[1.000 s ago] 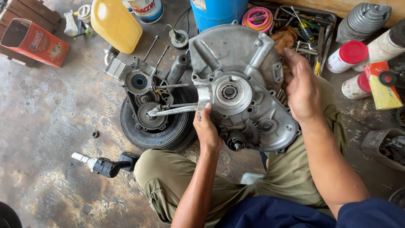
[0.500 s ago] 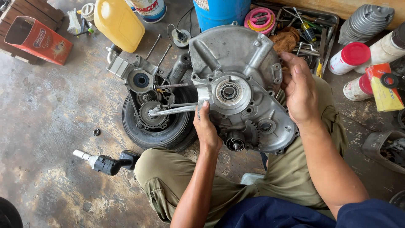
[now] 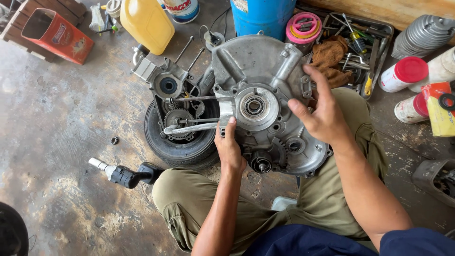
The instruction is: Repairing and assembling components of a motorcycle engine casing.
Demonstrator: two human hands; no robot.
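One engine cover [image 3: 265, 90], two hands: left hand [image 3: 230, 149] fingers grip its edge; right hand [image 3: 322, 111] hovers spread (holding nothing).

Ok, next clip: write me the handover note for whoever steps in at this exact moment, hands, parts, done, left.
Left hand: gripping the left edge of the grey engine case half, fingers by the bearing.
Right hand: open, fingers spread, just off the case's right side, holding nothing.
Parts: the case half stands tilted against the person's knees, one edge over the other engine half, which lies in a small tyre with gears and shafts exposed. A power tool lies on the floor to the left; the tool tray is behind.
Done: the case halves are apart.
Left: the case half is not yet set down or refitted.
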